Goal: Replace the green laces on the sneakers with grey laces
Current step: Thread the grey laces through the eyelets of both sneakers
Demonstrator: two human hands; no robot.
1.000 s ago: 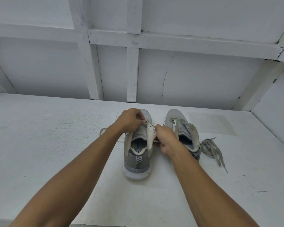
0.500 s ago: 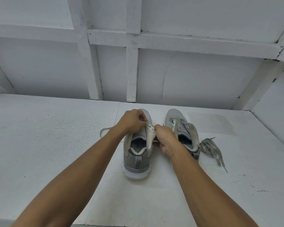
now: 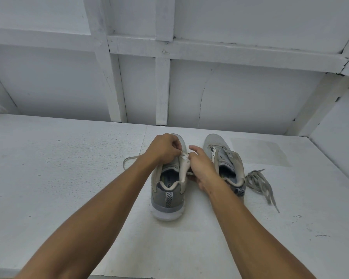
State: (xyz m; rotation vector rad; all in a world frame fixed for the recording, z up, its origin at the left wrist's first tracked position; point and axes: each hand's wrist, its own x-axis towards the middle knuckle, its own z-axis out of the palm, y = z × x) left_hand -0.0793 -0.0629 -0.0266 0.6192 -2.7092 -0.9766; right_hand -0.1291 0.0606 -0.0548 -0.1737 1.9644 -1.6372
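White table (image 3: 69,178) carries two grey sneakers side by side, heels nearest. At the left sneaker (image 3: 167,198), the left hand (image 3: 163,148) has its grip pinched on a lace (image 3: 131,158), and the right hand (image 3: 201,168) grasps the eyelet flap. A loose lace bundle (image 3: 258,181) lies just beside the right sneaker (image 3: 220,146)

**Open left, crowded right**

I saw open table (image 3: 54,178) on the left, save a lace loop (image 3: 127,161) by the left shoe (image 3: 167,198). A lace pile (image 3: 259,183) lay just beside the right shoe (image 3: 216,141). The right hand (image 3: 201,168) filled the gap between shoes; a wall (image 3: 240,93) closed the back.
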